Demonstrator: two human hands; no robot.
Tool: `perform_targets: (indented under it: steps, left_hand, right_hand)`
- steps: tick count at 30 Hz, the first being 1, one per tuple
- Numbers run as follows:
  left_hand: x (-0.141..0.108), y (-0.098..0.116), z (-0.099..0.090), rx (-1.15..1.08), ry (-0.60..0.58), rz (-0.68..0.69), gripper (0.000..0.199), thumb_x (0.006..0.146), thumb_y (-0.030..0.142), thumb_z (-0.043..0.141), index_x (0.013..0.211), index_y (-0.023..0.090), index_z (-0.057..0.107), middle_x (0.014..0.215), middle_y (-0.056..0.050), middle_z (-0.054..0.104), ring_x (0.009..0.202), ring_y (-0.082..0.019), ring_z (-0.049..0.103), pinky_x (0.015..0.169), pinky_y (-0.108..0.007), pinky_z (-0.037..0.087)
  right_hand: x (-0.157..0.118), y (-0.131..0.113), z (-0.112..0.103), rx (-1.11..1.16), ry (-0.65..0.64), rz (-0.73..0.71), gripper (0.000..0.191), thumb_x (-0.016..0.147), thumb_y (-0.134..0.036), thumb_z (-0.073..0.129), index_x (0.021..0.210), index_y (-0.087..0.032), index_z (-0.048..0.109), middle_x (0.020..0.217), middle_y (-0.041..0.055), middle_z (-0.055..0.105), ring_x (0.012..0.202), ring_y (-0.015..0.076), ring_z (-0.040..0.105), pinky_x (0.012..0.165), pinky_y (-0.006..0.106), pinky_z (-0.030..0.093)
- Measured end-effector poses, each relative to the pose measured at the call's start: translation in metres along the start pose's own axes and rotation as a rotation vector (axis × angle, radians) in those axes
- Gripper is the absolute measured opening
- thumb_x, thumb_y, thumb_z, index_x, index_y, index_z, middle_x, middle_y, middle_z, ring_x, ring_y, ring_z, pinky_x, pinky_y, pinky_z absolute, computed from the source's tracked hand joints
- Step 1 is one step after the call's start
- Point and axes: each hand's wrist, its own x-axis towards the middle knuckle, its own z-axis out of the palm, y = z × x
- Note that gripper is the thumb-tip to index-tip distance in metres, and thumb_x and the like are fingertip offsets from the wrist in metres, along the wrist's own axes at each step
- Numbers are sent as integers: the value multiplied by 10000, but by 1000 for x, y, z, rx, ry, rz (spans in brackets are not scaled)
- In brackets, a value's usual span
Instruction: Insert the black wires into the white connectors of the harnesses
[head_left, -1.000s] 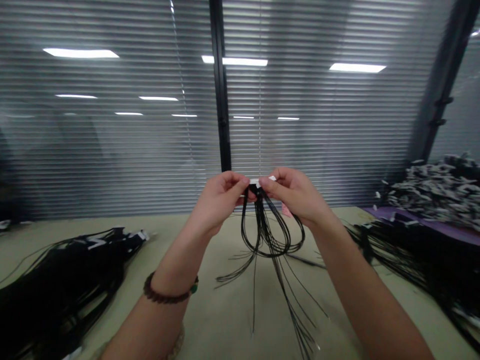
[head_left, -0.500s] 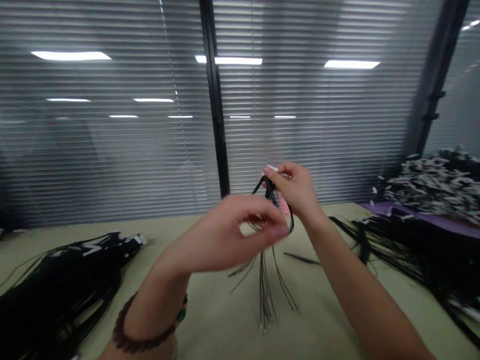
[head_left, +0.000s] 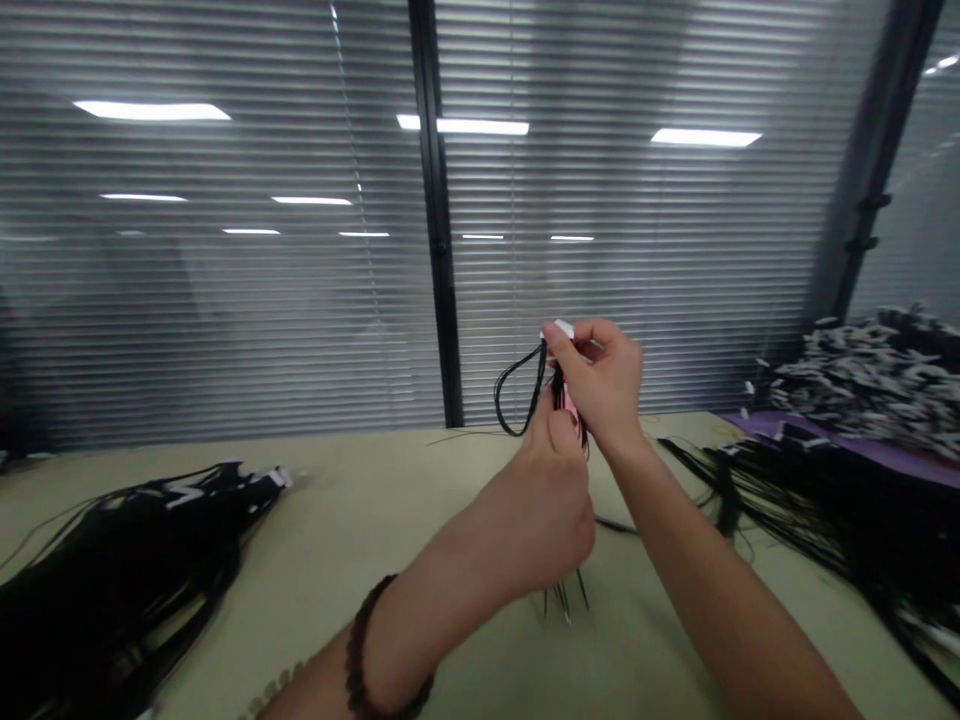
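Note:
A white connector [head_left: 562,328] with black wires is pinched between the thumb and fingers of my right hand [head_left: 600,375], raised above the table. My left hand [head_left: 551,500] is closed around the black wires [head_left: 541,375] just below it. One loop of wire bulges out to the left, and thin wire ends hang out under my left hand. A pink tag [head_left: 570,402] shows partly between my hands. My left fingertips are partly hidden by the back of the hand.
A bundle of black cables [head_left: 172,540] lies on the pale table [head_left: 337,520] at the left. More black cables [head_left: 840,500] lie at the right, beside a heap of white connectors [head_left: 877,380] on a purple sheet [head_left: 780,418]. Window blinds [head_left: 262,330] stand behind.
My left hand has turned and moved right and up against the wires, closing on them. The wire loop now sticks out to the left. My right hand has shifted slightly right, keeping the connector.

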Motion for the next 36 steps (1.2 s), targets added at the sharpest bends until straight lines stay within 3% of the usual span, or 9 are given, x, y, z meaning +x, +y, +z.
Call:
perform_targets:
  steps: [6, 11, 14, 17, 21, 26, 29, 32, 36]
  left_hand:
    - [10, -26, 5, 323, 366, -93, 476, 757, 22, 295, 1221, -82, 271, 1363, -293, 190, 1294, -317, 45, 1024, -505, 181]
    - [14, -62, -11, 41, 351, -178, 466, 794, 67, 318, 1259, 50, 310, 1277, -192, 419, 1183, -245, 386, 954, -408, 345]
    - [11, -73, -22, -451, 98, -263, 340, 822, 182, 371, 1154, 138, 431, 903, -79, 633, 783, -173, 607, 676, -293, 488]
    - [8, -74, -31, -769, -114, -269, 160, 795, 179, 405, 852, 131, 546, 700, -16, 580, 548, -95, 520, 466, -185, 391]
    - [5, -68, -37, -745, -202, -241, 164, 776, 285, 504, 881, 165, 543, 644, 34, 498, 538, -78, 431, 452, -170, 310]
    - [2, -55, -44, -580, -392, -101, 224, 791, 341, 502, 675, 152, 538, 551, 56, 388, 487, -64, 334, 425, -168, 254]
    - [2, -44, -48, -637, -293, -142, 214, 824, 322, 455, 731, 162, 562, 500, 56, 418, 440, -62, 371, 401, -158, 267]
    - [6, -41, -47, -767, -10, -322, 186, 829, 306, 447, 805, 161, 561, 501, 38, 496, 425, -71, 457, 395, -144, 344]
    - [11, -58, -36, -910, 202, -500, 138, 805, 303, 483, 773, 171, 459, 504, 37, 529, 367, -68, 458, 403, -178, 423]
  right_hand:
    - [3, -4, -7, -18, -98, 77, 351, 770, -492, 486, 614, -179, 453, 567, 7, 519, 506, 116, 523, 465, 232, 410]
    - [4, -13, -10, 192, -428, 331, 386, 727, -524, 519, 586, -182, 412, 498, -9, 508, 467, 136, 559, 411, 221, 404]
    - [0, -17, -7, 206, -562, 265, 400, 734, -528, 511, 576, -175, 409, 518, -10, 498, 522, 130, 555, 449, 215, 397]
    - [-5, -20, -4, 89, -532, 146, 403, 758, -528, 481, 584, -170, 416, 513, -17, 473, 497, 98, 489, 434, 198, 345]
    - [-5, -19, -5, 5, -564, 141, 419, 784, -531, 439, 579, -168, 405, 470, -35, 440, 402, 62, 404, 381, 183, 283]
    - [0, -6, -7, 86, -605, 249, 370, 786, -505, 453, 644, -165, 421, 512, -18, 523, 385, 78, 497, 366, 179, 347]
    - [2, -1, -7, 128, -593, 241, 340, 765, -462, 508, 629, -164, 417, 496, -31, 512, 388, 77, 502, 358, 169, 349]
    - [2, -3, -6, 257, -675, 242, 311, 772, -422, 514, 623, -168, 413, 479, -49, 488, 389, 66, 488, 362, 163, 360]
    - [0, -7, -6, 286, -721, 246, 281, 811, -421, 461, 679, -177, 415, 522, -52, 491, 330, 42, 429, 315, 157, 307]
